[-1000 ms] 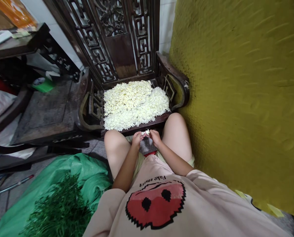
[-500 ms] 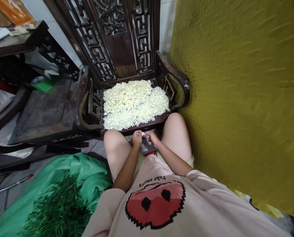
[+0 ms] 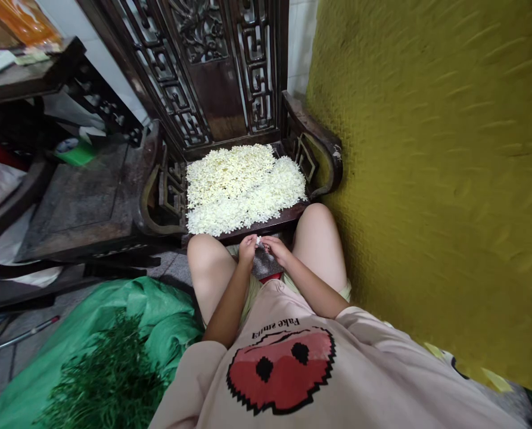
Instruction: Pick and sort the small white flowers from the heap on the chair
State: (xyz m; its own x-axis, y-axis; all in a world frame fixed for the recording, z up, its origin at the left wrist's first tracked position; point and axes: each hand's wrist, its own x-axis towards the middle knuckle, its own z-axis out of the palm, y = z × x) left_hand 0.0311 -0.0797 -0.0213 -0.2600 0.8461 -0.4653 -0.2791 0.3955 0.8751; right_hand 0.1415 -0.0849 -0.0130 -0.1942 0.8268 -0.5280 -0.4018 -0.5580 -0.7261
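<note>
My left hand (image 3: 248,250) and my right hand (image 3: 278,250) meet between my knees, fingers pinched together on a small white flower (image 3: 259,241). Both hands hover over a grey cloth (image 3: 264,266) in my lap. Just beyond them a dark carved wooden chair (image 3: 313,128) carries a thick heap of small white flowers (image 3: 241,187) on its seat.
A yellow textured wall (image 3: 439,179) stands close on the right. A green sack (image 3: 114,310) with a pile of green stems (image 3: 109,381) lies at my left. A second dark wooden seat (image 3: 82,196) and cluttered shelves are at the left.
The white flower stood out above my fingertips a second ago; now it is tucked lower between the pinched fingers, and the hands have shifted slightly.
</note>
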